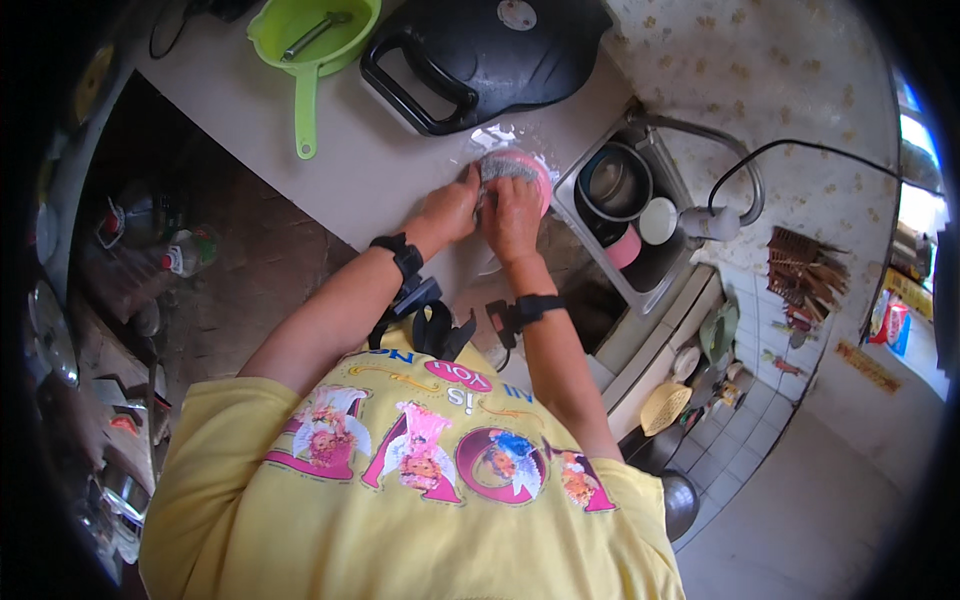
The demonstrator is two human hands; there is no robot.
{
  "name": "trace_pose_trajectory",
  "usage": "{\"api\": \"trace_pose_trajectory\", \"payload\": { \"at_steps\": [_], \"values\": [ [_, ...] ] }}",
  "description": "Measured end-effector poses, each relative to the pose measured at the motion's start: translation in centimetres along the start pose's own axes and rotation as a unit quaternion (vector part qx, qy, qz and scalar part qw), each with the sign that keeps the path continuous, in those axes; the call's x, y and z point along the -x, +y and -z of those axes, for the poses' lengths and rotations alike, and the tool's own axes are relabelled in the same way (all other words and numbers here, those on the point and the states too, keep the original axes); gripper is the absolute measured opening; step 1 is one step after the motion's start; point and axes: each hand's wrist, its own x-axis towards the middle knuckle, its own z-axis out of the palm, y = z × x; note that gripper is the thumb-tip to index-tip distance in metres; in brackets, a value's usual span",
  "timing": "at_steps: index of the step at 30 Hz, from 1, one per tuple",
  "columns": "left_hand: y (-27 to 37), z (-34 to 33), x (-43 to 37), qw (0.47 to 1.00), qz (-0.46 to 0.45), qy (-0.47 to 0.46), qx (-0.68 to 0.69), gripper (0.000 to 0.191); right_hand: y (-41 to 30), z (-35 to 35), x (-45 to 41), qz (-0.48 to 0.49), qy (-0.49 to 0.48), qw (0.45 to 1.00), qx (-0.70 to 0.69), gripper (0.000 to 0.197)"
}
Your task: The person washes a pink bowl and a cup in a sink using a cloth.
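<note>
Both of my hands work close together over the light countertop (247,127), left of the sink. My left hand (446,210) has its thumb raised against a grey mesh-like cloth or scouring pad (506,166). The fingers of my right hand (512,214) are bent over the lower edge of that grey piece. Under it shows a round pink dish or bowl (541,180), whose right rim is visible. What each hand's fingers grip beneath is hidden. Water (493,137) lies on the counter just above the pink piece.
A black handled plastic case or lid (495,60) and a green strainer-like pan (306,112) holding a metal peeler stand at the back. At right, a steel sink (645,292) holds a pot (615,180), a white round item and a pink cup. A faucet hose arches over it.
</note>
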Motion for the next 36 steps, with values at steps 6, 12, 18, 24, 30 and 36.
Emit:
{"api": "trace_pose_trajectory", "payload": {
  "at_steps": [6,12,18,24,30,36],
  "values": [
    [0.1,0.5,-0.9,0.999,0.02,0.02,0.04,0.066,0.3,-0.3,-1.6,-0.03,0.009,0.999,0.011,0.019],
    [-1.0,-1.7,-1.3,0.981,-0.037,0.125,0.142,0.059,2.4,-0.7,-3.0,-0.079,0.108,0.99,0.036,0.022],
    [1.2,-0.4,0.2,0.981,0.022,0.148,0.121,0.057,5.6,1.9,1.3,-0.15,0.086,0.953,-0.25,0.017],
    [5.3,1.1,-1.5,0.966,-0.122,0.214,0.072,0.055,8.6,5.7,4.4,-0.309,0.105,0.781,-0.532,0.011],
    [7.2,-0.3,-2.9,0.963,-0.061,0.221,0.144,0.044,8.4,8.7,6.2,-0.264,0.143,0.753,-0.585,0.014],
    [10.1,-1.9,-3.0,0.943,-0.026,0.294,0.155,0.027,7.7,10.1,7.8,-0.219,0.167,0.757,-0.593,0.012]
  ]
}}
